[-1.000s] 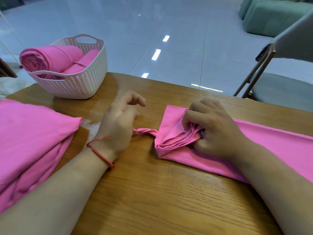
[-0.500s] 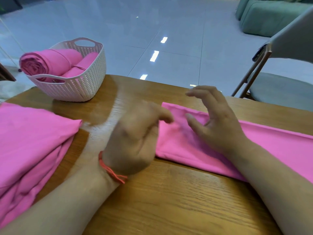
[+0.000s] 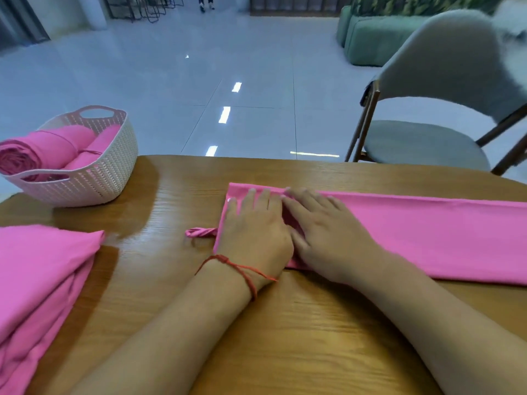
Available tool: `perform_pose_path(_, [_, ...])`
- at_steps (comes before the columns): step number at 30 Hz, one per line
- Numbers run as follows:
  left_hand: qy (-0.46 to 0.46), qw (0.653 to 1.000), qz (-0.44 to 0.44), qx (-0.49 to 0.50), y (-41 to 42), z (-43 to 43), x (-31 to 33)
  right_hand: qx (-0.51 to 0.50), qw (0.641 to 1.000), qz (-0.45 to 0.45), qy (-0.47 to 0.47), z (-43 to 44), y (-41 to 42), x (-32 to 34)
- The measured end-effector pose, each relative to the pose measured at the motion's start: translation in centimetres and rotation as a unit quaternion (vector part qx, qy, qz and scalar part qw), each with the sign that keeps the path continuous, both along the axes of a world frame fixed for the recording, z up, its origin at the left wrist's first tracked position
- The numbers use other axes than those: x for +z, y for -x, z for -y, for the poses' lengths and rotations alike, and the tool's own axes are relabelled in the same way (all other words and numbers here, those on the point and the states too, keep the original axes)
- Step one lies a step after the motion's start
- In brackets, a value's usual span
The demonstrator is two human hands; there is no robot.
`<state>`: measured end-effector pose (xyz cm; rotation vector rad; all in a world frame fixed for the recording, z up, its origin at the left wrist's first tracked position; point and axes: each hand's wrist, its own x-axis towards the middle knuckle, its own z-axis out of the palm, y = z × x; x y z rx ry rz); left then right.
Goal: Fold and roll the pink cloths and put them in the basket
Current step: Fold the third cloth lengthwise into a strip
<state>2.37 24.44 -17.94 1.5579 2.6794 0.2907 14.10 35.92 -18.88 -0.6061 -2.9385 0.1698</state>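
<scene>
1. As both hands lie flat on the same spot, the aim seems to be to press, not to grasp. The left hand rests palm down on the left end of the folded pink cloth, its fingers straight and a little spread. The right hand lies touching it on the right, also flat, with straight fingers pointing far and left. Neither hand pinches anything.
2. I judge that this pressing makes the end of the cloth flat and firm, so that a tight roll can begin from here.
3. The folded pink cloth lies on the wooden table as a long narrow band, from under the hands to the right edge of the view. Such a shape suits rolling along its length.
4. A twisted pink cord comes out at the left end of the band, just left of the left hand, and lies on the table. It is probably kept free to tie the roll later.
5. The basket stands at the far left on the table, well apart from the hands. It holds rolled pink cloths, and a thin tie goes round the big one, whose end hangs over the left rim. So part of the task is done.
6. A pile of pink cloths waits at the near left, apart from the working place, I think so that it does not disturb the rolling.
7. A grey chair stands beyond the table on the right and has no part here.
</scene>
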Motion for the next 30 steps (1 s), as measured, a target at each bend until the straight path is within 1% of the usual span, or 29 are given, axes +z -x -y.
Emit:
perform_pose_path(2, [0.018, 0.998, 0.063, -0.012, -0.5, -1.8, -0.4, -0.029, 0.999, 0.024, 0.03, -0.5, -1.7, 0.1])
perform_pose_path(3, [0.029, 0.997, 0.074, -0.011, -0.4, -2.2, -0.6, -0.034, 0.998, 0.04, 0.038, -0.9, -2.5, 0.2])
perform_pose_path(7, [0.053, 0.998, 0.041, -0.013, 0.5, -1.8, -1.6, -0.051, 0.993, 0.092, 0.059, -3.9, -7.0, 0.9])
perform_pose_path(12, [0.054, 0.998, 0.021, -0.018, 2.9, -0.8, -1.4, -0.13, 0.984, 0.107, 0.062, -9.2, -13.9, 1.2])
perform_pose_path(15, [0.062, 0.998, -0.012, -0.014, 5.8, 0.5, -1.7, -0.167, 0.977, 0.119, 0.06, -10.8, -17.1, 1.8])
perform_pose_path(19, [0.09, 0.996, -0.005, -0.016, 13.0, 3.9, -1.2, -0.158, 0.978, 0.127, 0.06, -10.4, -19.1, 1.7])
perform_pose_path(22, [0.121, 0.992, -0.01, 0.019, 15.6, 4.5, -0.2, -0.155, 0.979, 0.119, 0.055, -9.9, -19.2, 1.3])
perform_pose_path(23, [0.116, 0.992, -0.026, 0.045, 15.2, 4.0, 0.0, -0.159, 0.979, 0.115, 0.055, -9.7, -19.1, 1.2])
perform_pose_path(24, [0.089, 0.992, -0.045, 0.071, 13.9, 3.2, 0.3, -0.161, 0.979, 0.111, 0.055, -9.6, -19.1, 1.1])
perform_pose_path(25, [0.05, 0.994, -0.056, 0.083, 12.0, 2.2, 0.6, -0.162, 0.979, 0.108, 0.056, -9.6, -19.0, 1.0])
perform_pose_path(26, [0.004, 0.996, -0.038, 0.079, 9.3, 1.4, 0.9, -0.163, 0.979, 0.104, 0.057, -9.5, -19.0, 1.0])
perform_pose_path(27, [-0.041, 0.998, 0.003, 0.056, 6.3, 0.5, 0.9, -0.164, 0.98, 0.102, 0.058, -9.5, -19.0, 1.0])
perform_pose_path(28, [-0.062, 0.997, 0.04, 0.022, 2.9, -0.4, 0.9, -0.166, 0.98, 0.097, 0.061, -9.5, -19.0, 1.1])
perform_pose_path(29, [-0.054, 0.996, 0.063, -0.018, -0.7, -1.4, 1.0, -0.169, 0.979, 0.094, 0.063, -9.3, -19.1, 1.1])
perform_pose_path(30, [-0.024, 0.996, 0.067, -0.046, -3.9, -2.4, 1.1, -0.174, 0.978, 0.093, 0.066, -9.1, -19.0, 1.2])
